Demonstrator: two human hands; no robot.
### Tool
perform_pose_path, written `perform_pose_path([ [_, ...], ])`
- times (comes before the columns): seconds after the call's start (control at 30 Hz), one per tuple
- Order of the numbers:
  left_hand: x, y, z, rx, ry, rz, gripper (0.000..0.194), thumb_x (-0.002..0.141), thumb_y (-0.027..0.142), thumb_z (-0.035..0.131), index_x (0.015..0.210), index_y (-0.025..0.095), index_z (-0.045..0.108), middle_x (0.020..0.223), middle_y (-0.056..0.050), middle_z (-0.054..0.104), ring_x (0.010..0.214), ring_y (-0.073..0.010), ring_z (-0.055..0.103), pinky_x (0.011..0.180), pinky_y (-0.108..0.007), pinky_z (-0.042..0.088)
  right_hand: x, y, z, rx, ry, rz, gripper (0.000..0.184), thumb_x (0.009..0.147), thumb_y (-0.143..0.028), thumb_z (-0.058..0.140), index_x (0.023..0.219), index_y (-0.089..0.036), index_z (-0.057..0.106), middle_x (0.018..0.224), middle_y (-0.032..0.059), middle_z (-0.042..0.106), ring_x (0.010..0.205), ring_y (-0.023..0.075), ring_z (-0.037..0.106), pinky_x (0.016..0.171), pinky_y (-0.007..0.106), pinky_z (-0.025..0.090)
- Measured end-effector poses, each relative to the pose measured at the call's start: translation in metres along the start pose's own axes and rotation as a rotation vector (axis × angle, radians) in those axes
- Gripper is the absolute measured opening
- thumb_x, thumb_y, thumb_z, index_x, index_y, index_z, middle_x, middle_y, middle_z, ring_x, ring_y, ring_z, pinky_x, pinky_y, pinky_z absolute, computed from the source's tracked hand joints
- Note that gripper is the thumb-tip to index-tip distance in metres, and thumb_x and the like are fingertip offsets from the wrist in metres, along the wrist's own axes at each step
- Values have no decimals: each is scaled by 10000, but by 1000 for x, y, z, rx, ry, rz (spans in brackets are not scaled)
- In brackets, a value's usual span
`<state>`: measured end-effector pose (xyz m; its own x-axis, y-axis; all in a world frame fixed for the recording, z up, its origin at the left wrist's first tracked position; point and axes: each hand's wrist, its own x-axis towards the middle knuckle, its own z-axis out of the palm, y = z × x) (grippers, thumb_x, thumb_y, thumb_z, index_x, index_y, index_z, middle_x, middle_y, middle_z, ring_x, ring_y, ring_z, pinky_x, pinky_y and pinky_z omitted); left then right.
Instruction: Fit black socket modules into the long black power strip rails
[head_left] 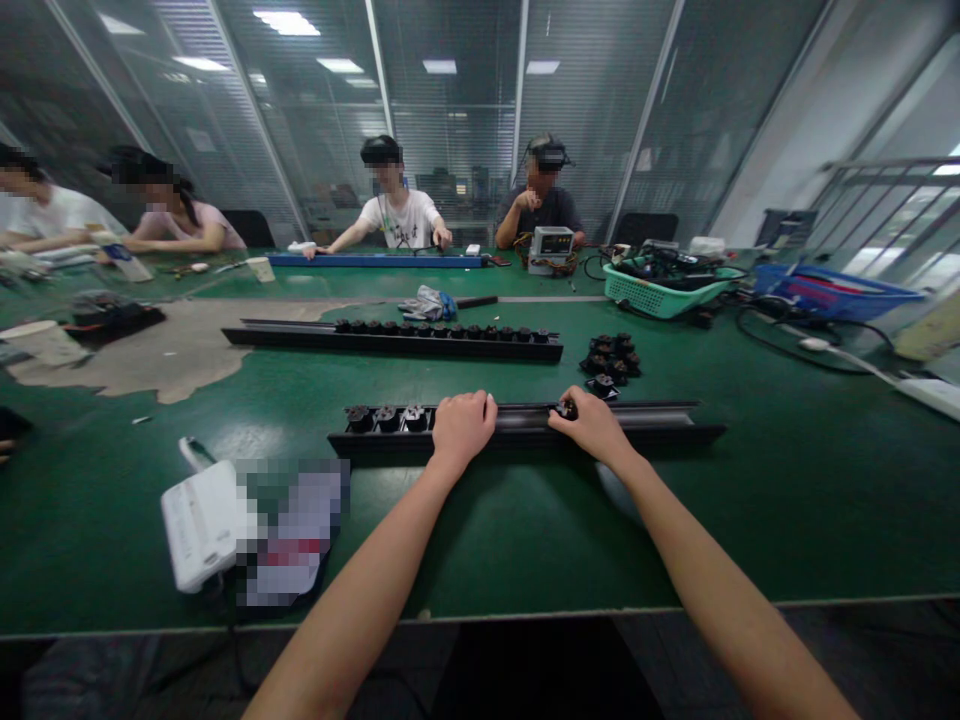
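Note:
A long black channel rail (645, 436) lies across the table in front of me. Several round black parts with metal-looking tops (386, 418) sit in its left end. My left hand (463, 428) is closed over the middle of the rail, its fingertips hidden behind it. Between the thumb and fingers of my right hand (592, 425) is another small round black part (566, 408), held at the channel further right. Just behind the rail, a single black part (602, 384) lies near a cluster of similar parts (611, 352).
Behind lies a second black rail (397, 342) holding a row of parts. Gloves (427, 303), a green basket (667, 295) and a blue basket (832, 290) are farther off. At front left are a white device (210, 525) and a blurred-out object (296, 540). Several people sit opposite.

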<state>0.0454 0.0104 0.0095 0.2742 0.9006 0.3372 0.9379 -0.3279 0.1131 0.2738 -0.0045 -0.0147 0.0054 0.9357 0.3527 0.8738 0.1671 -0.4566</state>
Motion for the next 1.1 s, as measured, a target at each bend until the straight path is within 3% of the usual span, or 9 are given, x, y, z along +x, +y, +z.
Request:
perform_pose_path([
  [1.1,0,0,1,17,13,7,427,1008,347,287,897,170,660,904,-102,722,837,-233,672,750,-332,403,0,4,-8,-51,-28,79,235,774,-440,557,843,-223,498,796,46,622,739,189,574,692,286,386],
])
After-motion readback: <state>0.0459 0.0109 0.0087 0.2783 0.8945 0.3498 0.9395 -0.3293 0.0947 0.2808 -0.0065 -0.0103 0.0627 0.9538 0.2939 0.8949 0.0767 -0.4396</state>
